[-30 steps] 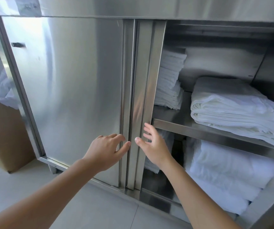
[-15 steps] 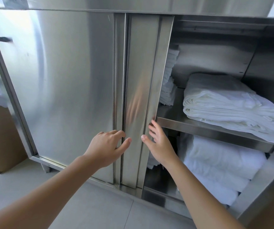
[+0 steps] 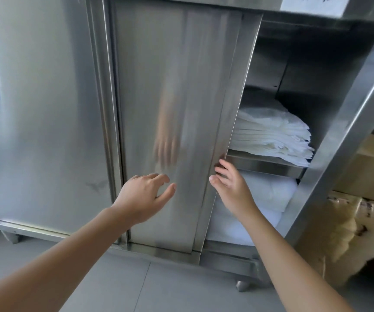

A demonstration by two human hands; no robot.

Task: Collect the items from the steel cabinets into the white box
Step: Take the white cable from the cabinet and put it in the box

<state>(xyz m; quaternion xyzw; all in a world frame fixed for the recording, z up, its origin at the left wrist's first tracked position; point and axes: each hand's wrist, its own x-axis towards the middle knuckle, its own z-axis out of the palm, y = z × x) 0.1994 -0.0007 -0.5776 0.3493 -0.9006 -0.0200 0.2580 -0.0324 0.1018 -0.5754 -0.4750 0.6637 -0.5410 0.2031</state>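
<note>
Your left hand (image 3: 144, 194) hovers at the sliding door (image 3: 172, 109) mid-frame, fingers loosely bent, holding nothing. Your right hand (image 3: 232, 185) touches the door's right edge with straight fingers. Right of centre, folded white cloths (image 3: 271, 136) lie on the shelf (image 3: 265, 164), thick towels (image 3: 262, 199) beneath.

Single head-worn wide-angle view, looking forward and down from close in front of the steel cabinet (image 3: 46, 109); its sliding door (image 3: 170, 97) fills the centre of the frame. Both forearms enter from the lower edge, with the left hand (image 3: 143, 197) and right hand (image 3: 231, 188) near mid-frame. Grey floor (image 3: 159, 289) runs along the bottom, the shelf (image 3: 265, 163) sits at centre right, and verticals lean toward the frame edges.
</note>
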